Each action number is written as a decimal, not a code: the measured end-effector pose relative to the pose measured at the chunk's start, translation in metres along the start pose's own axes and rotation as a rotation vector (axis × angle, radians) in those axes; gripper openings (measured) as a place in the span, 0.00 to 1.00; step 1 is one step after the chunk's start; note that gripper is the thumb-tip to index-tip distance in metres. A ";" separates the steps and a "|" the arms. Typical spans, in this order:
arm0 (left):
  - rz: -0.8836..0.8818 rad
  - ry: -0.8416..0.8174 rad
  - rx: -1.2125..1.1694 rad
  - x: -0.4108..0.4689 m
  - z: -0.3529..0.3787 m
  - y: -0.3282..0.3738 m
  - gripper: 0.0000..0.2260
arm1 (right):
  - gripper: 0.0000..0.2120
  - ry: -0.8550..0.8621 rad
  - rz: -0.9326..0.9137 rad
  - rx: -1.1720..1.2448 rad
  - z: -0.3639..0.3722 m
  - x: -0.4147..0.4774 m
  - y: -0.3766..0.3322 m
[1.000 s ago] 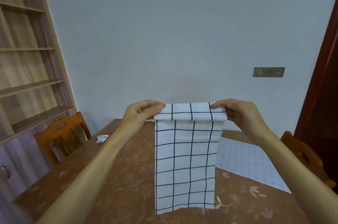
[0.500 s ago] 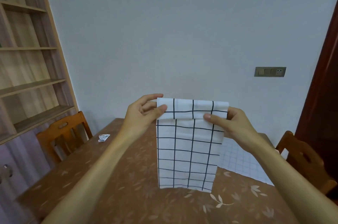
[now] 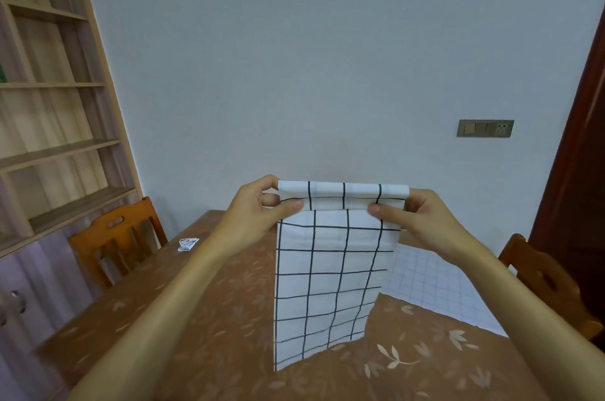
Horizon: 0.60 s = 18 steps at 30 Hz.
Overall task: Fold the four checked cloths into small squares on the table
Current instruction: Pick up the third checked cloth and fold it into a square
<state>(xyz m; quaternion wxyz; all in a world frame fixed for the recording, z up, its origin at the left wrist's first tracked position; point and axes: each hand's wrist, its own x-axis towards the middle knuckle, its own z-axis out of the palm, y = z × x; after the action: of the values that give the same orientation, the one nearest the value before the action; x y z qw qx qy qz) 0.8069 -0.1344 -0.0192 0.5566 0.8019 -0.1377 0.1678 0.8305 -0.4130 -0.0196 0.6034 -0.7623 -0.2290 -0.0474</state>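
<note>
Head view: left hand [image 3: 258, 214] and right hand [image 3: 422, 220] each pinch a top corner of the checked cloth [image 3: 330, 276], which hangs above the counter [image 3: 212, 318], its top edge folded over.

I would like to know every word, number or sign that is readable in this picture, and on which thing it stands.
No text can be read.
On the small white packet lying on the brown patterned table: dark print, too blurred to read.
On the grey wall switch plate: no marking legible.
On the white black-checked cloth: grid lines only.
</note>
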 end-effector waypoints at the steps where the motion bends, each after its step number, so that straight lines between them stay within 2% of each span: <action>1: -0.003 -0.010 0.019 0.000 -0.001 0.000 0.08 | 0.08 0.008 -0.005 0.007 -0.001 0.000 0.000; 6: -0.013 -0.040 -0.064 0.000 -0.002 0.001 0.07 | 0.08 0.059 0.022 0.112 0.000 -0.001 -0.005; 9: -0.031 -0.043 -0.161 -0.002 -0.004 0.002 0.04 | 0.14 0.098 0.026 0.155 -0.003 -0.001 -0.005; 13: -0.102 -0.031 -0.308 -0.005 -0.004 0.004 0.14 | 0.25 0.075 -0.004 0.157 -0.007 -0.002 -0.006; 15: -0.130 -0.026 -0.320 -0.005 -0.005 0.005 0.19 | 0.26 0.083 -0.038 0.073 -0.009 -0.003 -0.006; 18: -0.146 -0.025 -0.380 -0.002 -0.004 0.006 0.20 | 0.27 0.084 -0.142 -0.046 -0.014 -0.002 -0.003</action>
<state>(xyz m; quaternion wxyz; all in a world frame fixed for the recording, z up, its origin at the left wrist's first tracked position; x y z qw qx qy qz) 0.8019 -0.1323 -0.0134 0.7068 0.6924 -0.1154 0.0879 0.8302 -0.4262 -0.0138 0.5899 -0.7553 -0.2557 -0.1271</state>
